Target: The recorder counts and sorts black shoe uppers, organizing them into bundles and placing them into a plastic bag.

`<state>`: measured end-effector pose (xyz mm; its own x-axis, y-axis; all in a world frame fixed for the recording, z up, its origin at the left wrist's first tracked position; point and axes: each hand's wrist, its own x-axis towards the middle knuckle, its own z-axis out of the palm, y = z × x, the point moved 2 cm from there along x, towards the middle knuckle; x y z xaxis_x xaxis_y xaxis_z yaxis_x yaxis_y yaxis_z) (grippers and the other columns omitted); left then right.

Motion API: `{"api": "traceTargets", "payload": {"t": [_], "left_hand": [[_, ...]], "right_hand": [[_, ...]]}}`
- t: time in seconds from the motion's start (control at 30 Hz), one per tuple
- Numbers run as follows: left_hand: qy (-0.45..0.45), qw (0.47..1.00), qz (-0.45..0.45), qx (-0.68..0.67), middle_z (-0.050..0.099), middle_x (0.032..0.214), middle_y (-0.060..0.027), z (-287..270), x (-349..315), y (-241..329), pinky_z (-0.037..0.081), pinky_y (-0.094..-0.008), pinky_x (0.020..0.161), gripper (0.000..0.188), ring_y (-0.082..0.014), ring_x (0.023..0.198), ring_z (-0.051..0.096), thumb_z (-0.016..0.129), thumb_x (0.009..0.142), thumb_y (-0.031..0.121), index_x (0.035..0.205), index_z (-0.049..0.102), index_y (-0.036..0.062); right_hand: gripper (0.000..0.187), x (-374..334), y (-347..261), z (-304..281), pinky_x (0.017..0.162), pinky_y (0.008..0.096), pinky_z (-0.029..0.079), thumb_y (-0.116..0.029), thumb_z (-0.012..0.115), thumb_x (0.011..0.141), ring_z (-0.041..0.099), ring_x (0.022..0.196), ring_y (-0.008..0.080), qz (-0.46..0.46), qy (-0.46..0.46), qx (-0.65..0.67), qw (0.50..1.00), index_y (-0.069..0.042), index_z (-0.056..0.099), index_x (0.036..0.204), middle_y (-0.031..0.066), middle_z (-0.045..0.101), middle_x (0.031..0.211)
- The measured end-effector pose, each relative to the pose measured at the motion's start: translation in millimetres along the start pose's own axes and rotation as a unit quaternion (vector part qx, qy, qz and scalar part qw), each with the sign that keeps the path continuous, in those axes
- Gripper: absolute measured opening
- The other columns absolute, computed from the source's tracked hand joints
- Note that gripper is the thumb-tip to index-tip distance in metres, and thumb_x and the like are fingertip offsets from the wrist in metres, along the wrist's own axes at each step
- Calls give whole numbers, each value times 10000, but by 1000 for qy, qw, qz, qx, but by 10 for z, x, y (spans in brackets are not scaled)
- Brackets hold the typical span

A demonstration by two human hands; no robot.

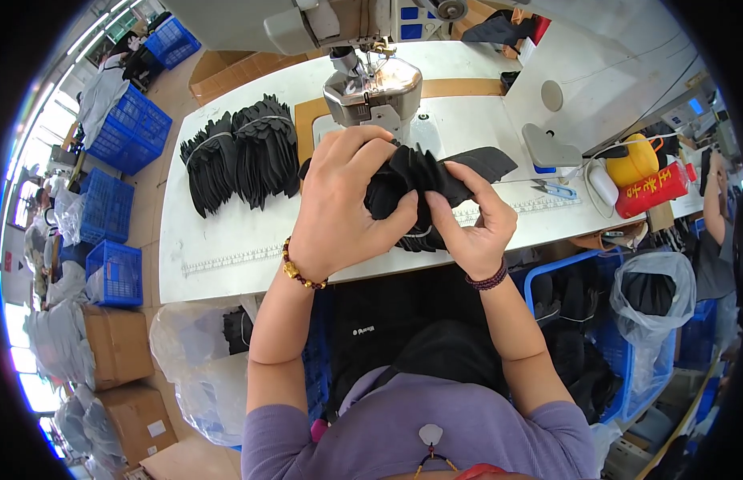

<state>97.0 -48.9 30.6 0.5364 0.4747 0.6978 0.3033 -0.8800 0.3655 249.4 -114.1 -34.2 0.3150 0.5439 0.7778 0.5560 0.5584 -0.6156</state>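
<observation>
A bunch of black fabric pieces (405, 174) is gripped between my two hands in front of the sewing machine (373, 92). My left hand (331, 212) curls around its left side, thumb pressed toward the middle. On the other side, my right hand (482, 224) pinches the layers between thumb and fingers. A band shows at the bunch's lower part, below my left thumb. One flat black piece (487, 163) extends to the right behind my right hand. Tied bundles of black fabric pieces (263, 148) lie on the white table (203, 244), left of my left hand.
A printed ruler strip (235, 261) runs along the table's front. Blue-handled thread snips (555, 189), a red can (650, 190) and a yellow item (632, 160) are at right. Blue crates (131, 132) and cartons (119, 346) line the left. A bag-lined blue basket (539, 280) stands below right.
</observation>
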Motion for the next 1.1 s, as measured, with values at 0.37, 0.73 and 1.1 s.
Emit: {"api": "traceTargets", "payload": {"t": [0.37,0.73,1.1], "left_hand": [[-4,1000,-7,-2,579,998,-140,-2,-1,7,445,-378,796,329,-327,911,536,708,615,155,868,587,-17],[-43,999,7,18,571,1073,-148,-55,-6,27,420,-366,844,390,-315,945,526,713,609,138,933,565,-20],[-74,997,-1,-2,539,1090,-150,-103,-22,39,410,-381,864,404,-332,987,498,690,581,134,937,568,-12]], "right_hand": [[305,-48,62,-3,586,222,476,-1,688,756,621,646,137,-2,22,18,1000,45,616,1048,137,675,841],[324,-24,27,-17,640,245,489,43,643,756,636,729,152,22,115,68,991,34,620,1078,147,665,952],[346,-2,10,-25,766,245,466,-23,767,641,626,825,149,32,-57,20,998,10,662,969,101,677,921]]}}
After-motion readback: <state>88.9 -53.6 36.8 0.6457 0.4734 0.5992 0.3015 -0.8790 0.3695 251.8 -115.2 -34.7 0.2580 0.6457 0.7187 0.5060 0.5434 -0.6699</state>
